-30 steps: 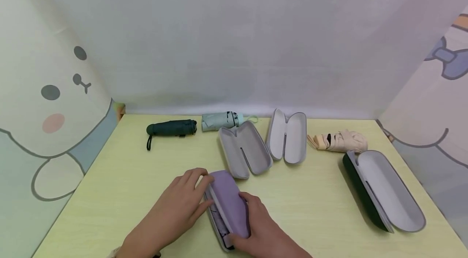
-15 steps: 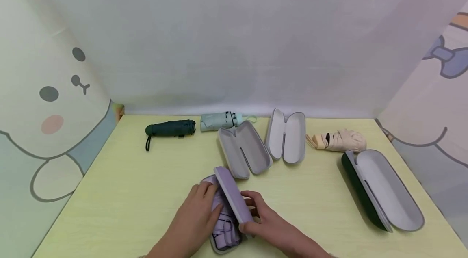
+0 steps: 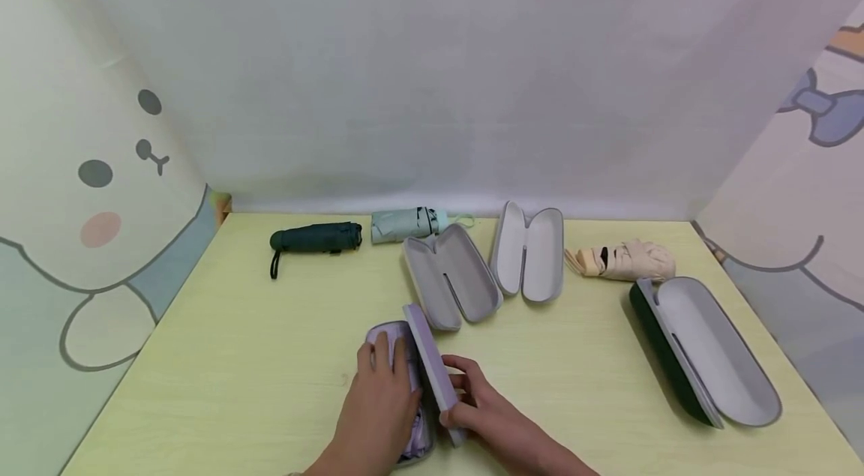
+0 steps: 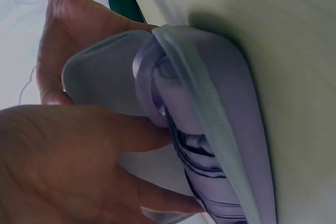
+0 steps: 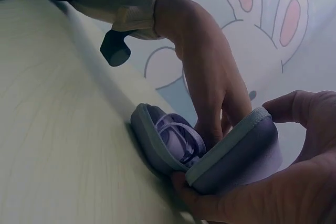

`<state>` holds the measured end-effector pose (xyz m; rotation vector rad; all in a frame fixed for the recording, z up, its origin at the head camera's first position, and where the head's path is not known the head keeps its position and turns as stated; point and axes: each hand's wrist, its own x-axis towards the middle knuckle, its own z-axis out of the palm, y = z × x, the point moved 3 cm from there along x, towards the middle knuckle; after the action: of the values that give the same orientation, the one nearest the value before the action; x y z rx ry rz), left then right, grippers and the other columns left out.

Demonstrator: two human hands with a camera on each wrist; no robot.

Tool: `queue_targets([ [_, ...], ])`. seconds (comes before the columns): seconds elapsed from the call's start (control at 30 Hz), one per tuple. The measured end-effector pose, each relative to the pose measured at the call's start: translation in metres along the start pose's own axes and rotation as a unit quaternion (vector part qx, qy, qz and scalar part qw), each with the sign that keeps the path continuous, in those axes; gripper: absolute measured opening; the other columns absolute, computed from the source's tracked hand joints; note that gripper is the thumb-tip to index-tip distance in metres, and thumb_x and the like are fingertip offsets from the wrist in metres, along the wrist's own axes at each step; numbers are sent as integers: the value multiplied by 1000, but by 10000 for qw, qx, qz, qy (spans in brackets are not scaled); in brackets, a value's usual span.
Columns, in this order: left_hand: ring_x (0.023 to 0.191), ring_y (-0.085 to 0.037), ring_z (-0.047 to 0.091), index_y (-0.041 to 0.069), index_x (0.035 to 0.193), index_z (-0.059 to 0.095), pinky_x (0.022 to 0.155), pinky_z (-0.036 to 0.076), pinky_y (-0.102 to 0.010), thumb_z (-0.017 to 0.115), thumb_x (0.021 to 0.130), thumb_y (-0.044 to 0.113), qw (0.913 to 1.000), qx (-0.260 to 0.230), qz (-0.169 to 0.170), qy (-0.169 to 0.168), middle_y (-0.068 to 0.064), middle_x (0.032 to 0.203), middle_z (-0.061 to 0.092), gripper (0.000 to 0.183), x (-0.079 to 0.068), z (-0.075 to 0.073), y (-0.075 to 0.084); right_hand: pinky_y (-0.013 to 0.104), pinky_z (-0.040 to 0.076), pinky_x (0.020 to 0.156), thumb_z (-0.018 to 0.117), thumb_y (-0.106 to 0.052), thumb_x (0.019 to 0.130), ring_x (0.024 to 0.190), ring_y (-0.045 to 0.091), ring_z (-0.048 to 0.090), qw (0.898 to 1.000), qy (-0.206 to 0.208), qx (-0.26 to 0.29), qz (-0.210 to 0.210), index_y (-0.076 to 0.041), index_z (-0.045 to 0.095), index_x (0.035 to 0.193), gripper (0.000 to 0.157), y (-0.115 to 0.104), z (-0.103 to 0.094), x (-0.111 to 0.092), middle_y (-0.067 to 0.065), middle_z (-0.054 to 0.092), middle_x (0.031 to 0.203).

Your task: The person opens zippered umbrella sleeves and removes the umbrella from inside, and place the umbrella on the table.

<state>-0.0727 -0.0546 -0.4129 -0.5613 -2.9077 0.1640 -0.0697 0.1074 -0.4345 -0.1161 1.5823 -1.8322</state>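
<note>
A purple hard-shell case (image 3: pixel 432 367) stands open near the front of the table, its lid tilted up steeply to the right. Folded inside the base is a purple umbrella (image 4: pixel 181 106); its ribbon strap (image 5: pixel 195 136) loops over the near end. My left hand (image 3: pixel 378 405) reaches into the base from above, fingers and thumb gripping the umbrella and covering much of it in the head view. With fingers behind and thumb at the near end, my right hand (image 3: pixel 486 408) holds the lid by its edges, as the right wrist view also shows.
Two open grey-lined cases (image 3: pixel 466 273) (image 3: pixel 545 258) lie behind, and an open dark green case (image 3: pixel 715 348) is at right. A dark green umbrella (image 3: pixel 317 238), a pale mint umbrella (image 3: pixel 401 225) and a beige umbrella (image 3: pixel 637 261) lie along the back.
The purple case's lid has swung from nearly closed to steeply raised, in my right hand. My left hand has moved from the lid's edge down onto the umbrella inside.
</note>
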Motion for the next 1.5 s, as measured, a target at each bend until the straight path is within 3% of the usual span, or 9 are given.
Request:
queue_targets([
  [0.13, 122, -41, 50, -10, 129, 57, 99, 39, -50, 72, 82, 49, 9992, 380, 110, -46, -24, 129, 59, 77, 3, 1, 3, 28, 43, 92, 57, -12, 87, 119, 23, 46, 10000, 34, 84, 9, -13, 19, 151, 74, 1, 1, 1, 20, 36, 145],
  [0.27, 120, -41, 52, -10, 127, 58, 96, 39, -50, 75, 79, 47, 9983, 541, 151, 139, -24, 127, 60, 76, 5, 1, 3, 28, 43, 92, 57, -11, 87, 119, 22, 45, 9999, 29, 154, 12, -12, 17, 151, 75, 4, 4, 2, 20, 35, 145],
  [0.4, 113, -43, 54, -9, 123, 61, 92, 45, -47, 79, 75, 39, 9981, 394, 17, 479, -27, 122, 60, 70, 8, 1, 0, 29, 45, 91, 57, -14, 87, 118, 21, 46, 10000, 16, 80, 34, -14, 14, 152, 77, 7, 6, 4, 20, 35, 146],
  [0.53, 89, -36, 54, -6, 122, 60, 68, 50, -36, 81, 70, 34, 9971, 225, -234, 686, -28, 112, 56, 68, 11, 0, -3, 30, 47, 88, 58, -18, 87, 117, 22, 50, 9999, -3, -153, -32, -16, 13, 152, 79, 9, 6, 4, 19, 38, 146],
  [0.63, 74, -29, 46, -4, 122, 58, 51, 43, -29, 81, 68, 33, 9967, 143, -375, 701, -25, 104, 52, 69, 12, 1, -4, 29, 47, 88, 59, -21, 89, 116, 22, 53, 9994, 27, -329, -88, -17, 14, 152, 78, 9, 7, 3, 19, 41, 144],
  [0.73, 71, -28, 44, -3, 123, 57, 46, 40, -26, 80, 67, 30, 9963, -24, -528, 671, -25, 104, 50, 69, 14, 3, -5, 29, 47, 89, 60, -24, 89, 116, 21, 55, 9989, 73, -452, -126, -17, 17, 152, 77, 8, 7, 3, 18, 44, 142],
  [0.93, 76, -32, 46, 0, 129, 55, 48, 44, -29, 80, 71, 29, 9962, -278, -678, 462, -29, 113, 46, 70, 15, 8, -2, 28, 47, 88, 62, -24, 89, 115, 21, 55, 9987, 134, -478, -124, -17, 18, 151, 77, 8, 7, 3, 18, 46, 140],
  [1.23, 74, -33, 47, 15, 134, 56, 54, 48, -37, 77, 80, 28, 9967, 203, -680, 398, -27, 114, 48, 60, 16, 9, 0, 27, 50, 82, 60, -21, 87, 105, 16, 58, 9989, 105, -456, -83, -14, 14, 151, 80, 12, 11, 6, 17, 50, 134],
  [1.5, 71, -32, 49, 17, 135, 57, 49, 48, -36, 77, 79, 26, 9969, -85, -717, 319, -25, 114, 47, 60, 17, 9, -4, 29, 52, 82, 60, -20, 87, 107, 23, 65, 9994, 59, -330, -73, -15, 14, 151, 79, 10, 11, 5, 16, 52, 130],
])
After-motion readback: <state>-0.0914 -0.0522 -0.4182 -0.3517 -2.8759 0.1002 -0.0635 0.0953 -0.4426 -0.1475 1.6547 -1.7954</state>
